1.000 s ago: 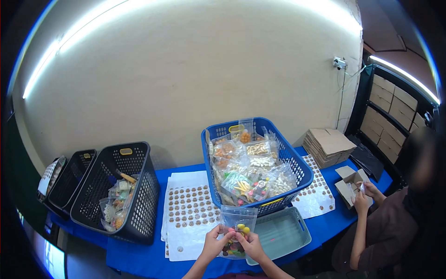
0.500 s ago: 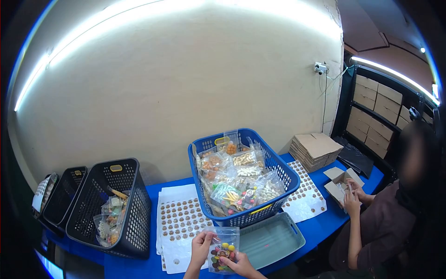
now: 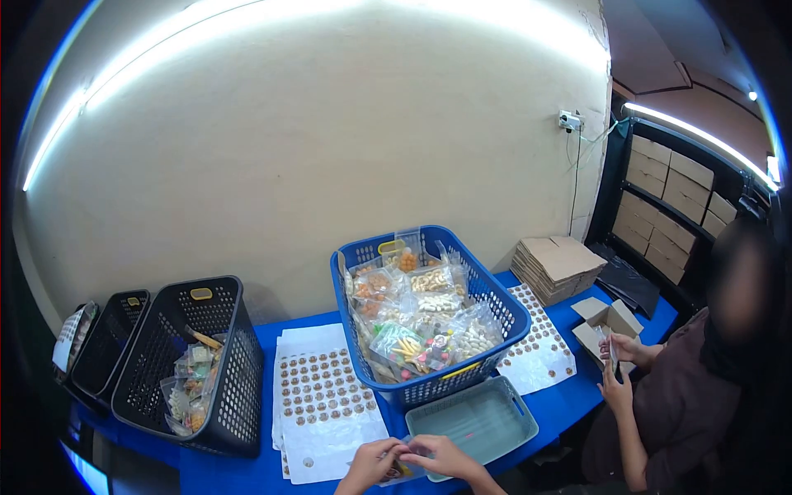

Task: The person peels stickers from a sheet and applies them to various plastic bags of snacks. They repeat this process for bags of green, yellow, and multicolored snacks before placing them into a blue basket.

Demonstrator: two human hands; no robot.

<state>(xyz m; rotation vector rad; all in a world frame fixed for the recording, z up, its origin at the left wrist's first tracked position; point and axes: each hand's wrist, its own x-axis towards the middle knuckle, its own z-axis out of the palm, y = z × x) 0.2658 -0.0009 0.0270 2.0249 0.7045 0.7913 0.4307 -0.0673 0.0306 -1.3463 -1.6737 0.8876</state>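
Note:
Both of my hands meet at the bottom centre, over a clear zip bag (image 3: 401, 473) of colourful sweets, which they mostly cover. My left hand (image 3: 373, 464) pinches the bag's top edge, and my right hand (image 3: 441, 458) pinches it just beside. To the left lies a sheet of round stickers (image 3: 326, 396). Beyond my hands stands a blue basket (image 3: 503, 301) filled with clear bags of snacks and sweets. The green-grey tray (image 3: 483, 421) sits in front of the basket, close to my right hand.
Dark baskets (image 3: 235, 379) stand at the left, one with small bags inside. Another sticker sheet (image 3: 540, 355), stacked flat cardboard (image 3: 557, 264) and an open carton (image 3: 606, 322) are on the right. A co-worker (image 3: 676, 404) holds a small item beside the carton.
My hands have come together at the top of the bag, and the bag has tilted and dropped lower, its sweets now mostly hidden. The co-worker's hands have shifted slightly.

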